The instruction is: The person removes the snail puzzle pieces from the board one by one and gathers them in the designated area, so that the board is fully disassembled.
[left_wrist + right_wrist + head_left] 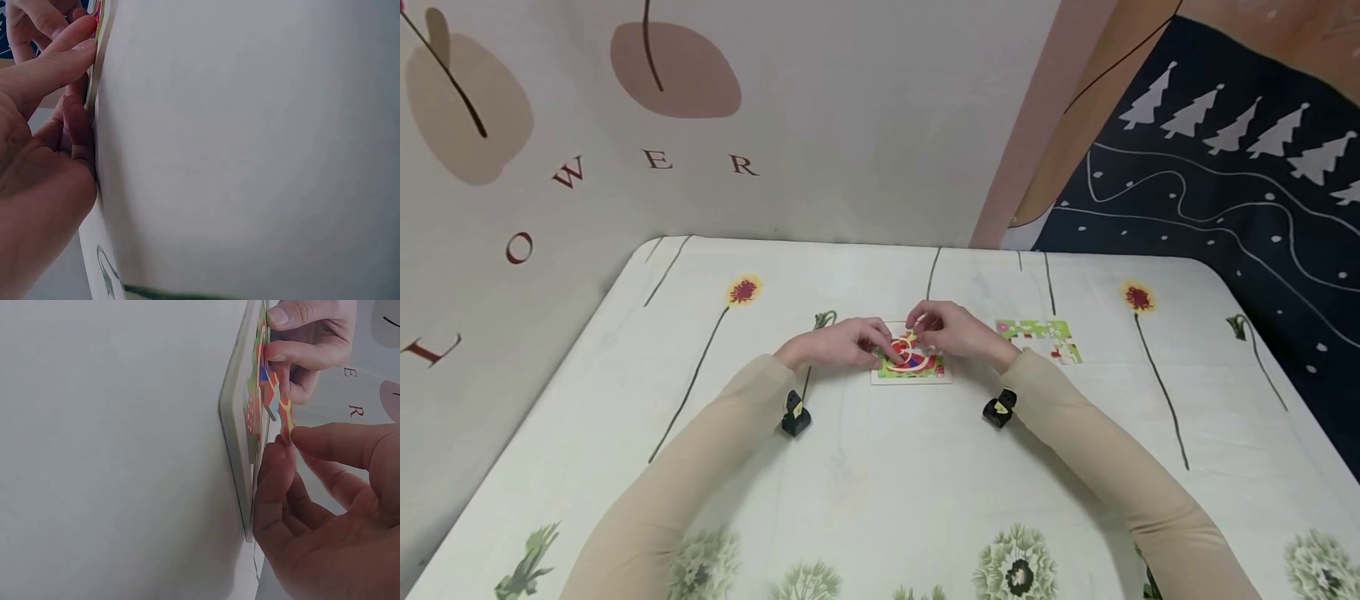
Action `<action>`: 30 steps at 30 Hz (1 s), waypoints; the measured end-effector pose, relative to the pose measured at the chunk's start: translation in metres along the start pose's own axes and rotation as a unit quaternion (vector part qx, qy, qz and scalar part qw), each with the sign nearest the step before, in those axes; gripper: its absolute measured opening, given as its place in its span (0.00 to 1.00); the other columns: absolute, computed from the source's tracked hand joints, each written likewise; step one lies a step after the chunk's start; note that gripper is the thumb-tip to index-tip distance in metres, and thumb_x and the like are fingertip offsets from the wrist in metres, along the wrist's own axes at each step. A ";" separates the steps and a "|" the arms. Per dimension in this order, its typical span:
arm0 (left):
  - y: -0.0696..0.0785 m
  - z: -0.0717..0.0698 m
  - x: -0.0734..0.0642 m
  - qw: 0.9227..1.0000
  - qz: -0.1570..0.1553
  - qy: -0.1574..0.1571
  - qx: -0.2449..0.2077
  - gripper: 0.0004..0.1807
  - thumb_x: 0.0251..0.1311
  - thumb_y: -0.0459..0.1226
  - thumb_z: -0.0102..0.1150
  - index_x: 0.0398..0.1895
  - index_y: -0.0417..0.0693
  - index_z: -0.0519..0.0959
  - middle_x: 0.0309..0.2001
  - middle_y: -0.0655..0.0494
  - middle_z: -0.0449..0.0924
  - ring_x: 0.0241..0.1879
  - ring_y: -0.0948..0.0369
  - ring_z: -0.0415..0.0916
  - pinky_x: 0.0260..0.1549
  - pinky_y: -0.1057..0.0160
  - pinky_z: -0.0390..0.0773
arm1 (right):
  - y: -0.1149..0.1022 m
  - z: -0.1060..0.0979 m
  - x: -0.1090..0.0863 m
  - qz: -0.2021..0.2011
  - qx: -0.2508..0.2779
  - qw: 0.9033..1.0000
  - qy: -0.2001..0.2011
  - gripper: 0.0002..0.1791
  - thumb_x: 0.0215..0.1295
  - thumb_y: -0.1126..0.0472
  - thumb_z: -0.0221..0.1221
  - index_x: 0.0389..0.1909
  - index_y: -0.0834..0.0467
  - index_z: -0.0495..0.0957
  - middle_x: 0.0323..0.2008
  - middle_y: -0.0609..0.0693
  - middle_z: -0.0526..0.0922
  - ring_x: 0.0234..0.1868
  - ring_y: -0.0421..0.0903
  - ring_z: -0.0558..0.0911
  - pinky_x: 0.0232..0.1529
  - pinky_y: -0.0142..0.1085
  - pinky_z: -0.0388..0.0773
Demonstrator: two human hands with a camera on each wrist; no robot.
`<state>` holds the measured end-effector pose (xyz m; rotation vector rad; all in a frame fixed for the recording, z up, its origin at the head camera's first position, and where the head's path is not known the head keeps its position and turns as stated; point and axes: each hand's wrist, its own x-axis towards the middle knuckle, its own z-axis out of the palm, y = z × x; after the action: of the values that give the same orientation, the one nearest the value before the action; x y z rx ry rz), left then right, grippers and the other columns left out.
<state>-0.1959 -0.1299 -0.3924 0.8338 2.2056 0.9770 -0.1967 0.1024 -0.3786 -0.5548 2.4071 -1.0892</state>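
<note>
A small jigsaw puzzle tray [917,382] with a pale rim and a colourful red and green picture lies in the middle of the table. My right hand [961,332] pinches a red and yellow puzzle piece [286,417] between thumb and fingertips, tilted above the tray's surface. From the opposite side, my left hand [841,342] reaches over the tray; its index finger and thumb touch the picture, the other fingers bent beneath. Another raised piece [271,397], red and light blue, tilts between the two hands. Fingers cover part of the picture.
Right of the tray lies a group of joined green puzzle pieces [1056,330] with gaps among them. A white tablecloth [880,467] printed with flowers covers the table. Behind it hangs a patterned cloth wall [865,125].
</note>
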 end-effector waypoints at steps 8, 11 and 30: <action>0.001 -0.001 0.002 1.000 -0.006 -0.002 0.005 0.15 0.63 0.29 0.58 0.52 0.44 0.85 0.58 0.48 0.73 0.61 0.52 0.65 0.62 0.51 0.65 | 0.002 -0.002 -0.002 -0.028 0.028 0.999 0.019 0.12 0.67 0.71 0.54 0.49 0.62 0.77 0.45 0.60 0.82 0.44 0.50 0.80 0.43 0.33 0.74; 0.002 -0.001 0.001 1.000 -0.010 -0.004 0.003 0.16 0.63 0.28 0.58 0.51 0.45 0.85 0.58 0.48 0.73 0.61 0.52 0.65 0.63 0.50 0.65 | 0.004 -0.003 -0.004 -0.030 0.031 0.999 0.026 0.12 0.66 0.70 0.55 0.49 0.62 0.78 0.45 0.59 0.82 0.45 0.50 0.80 0.45 0.34 0.74; 0.001 0.001 0.002 1.000 -0.020 -0.001 0.006 0.15 0.63 0.29 0.59 0.51 0.47 0.86 0.57 0.50 0.71 0.58 0.54 0.65 0.60 0.53 0.65 | 0.024 -0.027 -0.030 -0.061 0.064 0.994 0.061 0.12 0.67 0.71 0.56 0.49 0.68 0.79 0.42 0.62 0.82 0.38 0.44 0.79 0.40 0.28 0.75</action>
<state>-0.1958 -0.1275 -0.3928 0.7924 2.2200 0.9427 -0.1907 0.1494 -0.3742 -0.6154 2.4108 -1.3566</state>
